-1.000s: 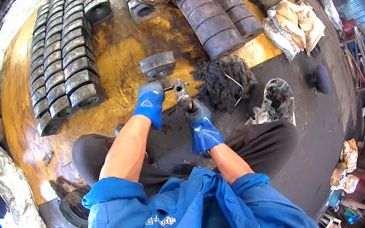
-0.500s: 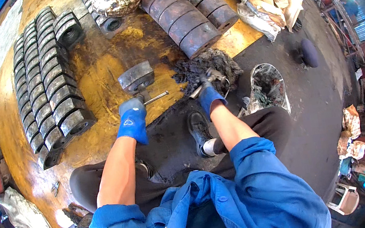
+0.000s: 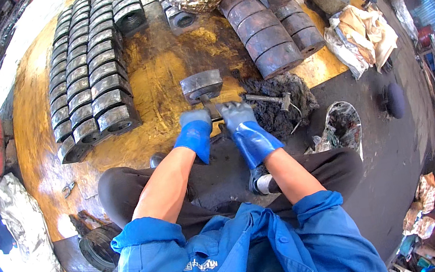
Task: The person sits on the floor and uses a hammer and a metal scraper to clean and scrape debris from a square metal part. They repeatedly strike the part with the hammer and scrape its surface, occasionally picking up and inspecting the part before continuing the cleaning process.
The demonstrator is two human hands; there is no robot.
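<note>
Head view: left hand and right hand (both in blue gloves) close side by side around a metal rod touching a grey metal block on the yellow-stained floor.

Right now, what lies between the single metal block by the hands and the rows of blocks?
Head view: only bare yellow-stained floor separates the metal block from the rows.
</note>
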